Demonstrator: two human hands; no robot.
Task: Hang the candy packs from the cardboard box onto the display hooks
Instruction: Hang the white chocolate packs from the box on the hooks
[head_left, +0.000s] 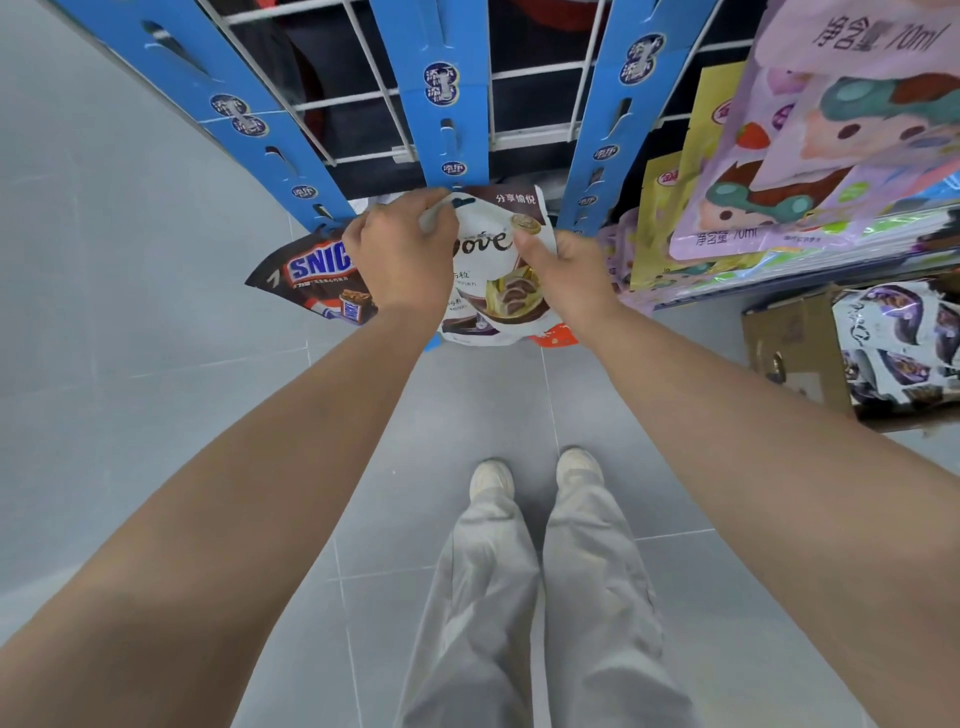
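Left hand (400, 254) and right hand (563, 273) pinch the top corners of a Dove pack (493, 296). It is likely light, floppy and slippery; grip near the top edge.

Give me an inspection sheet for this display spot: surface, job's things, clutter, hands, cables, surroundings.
Surface: grey tiled floor; blue strips hang on a white wire grid.
Job's things: Dove pack held up at the foot of the middle strip; Snickers pack at the foot of the left strip; box on the right, with more packs inside.
Clutter: nothing seen.
Hands: left hand grips the Dove pack's top; right hand pinches its right edge.
Cables: nothing seen.
Surroundings: pastel pouches hang on the right; the person's shoes are on the floor below.
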